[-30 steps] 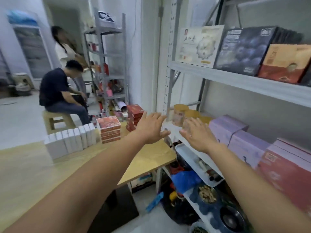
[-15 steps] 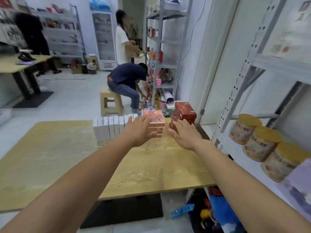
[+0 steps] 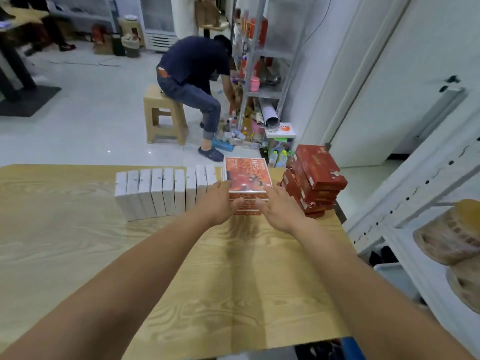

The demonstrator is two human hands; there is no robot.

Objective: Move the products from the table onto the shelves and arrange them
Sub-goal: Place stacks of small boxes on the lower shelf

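A stack of orange-red boxes (image 3: 246, 175) stands at the far edge of the wooden table (image 3: 78, 242). My left hand (image 3: 219, 201) touches its near left corner, fingers curled against the side. My right hand (image 3: 279, 207) lies against its near right side. Both hands flank the stack; a firm grip is not clear. Left of it stands a row of several upright white boxes (image 3: 161, 190). To its right leans a stack of dark red boxes (image 3: 314, 180). The white shelf unit (image 3: 415, 203) is at the right, holding round cork-lidded tubs (image 3: 452, 232).
A person in a dark shirt (image 3: 194, 63) sits on a beige stool (image 3: 163, 113) beyond the table, bent toward a second metal rack (image 3: 262, 53). Bottles and clutter lie on the floor by that rack. A black table base (image 3: 23, 97) stands far left.
My view has swung left from the shelf to the table. Both hands have travelled from near the shelf to the orange-red stack and now touch its near sides.
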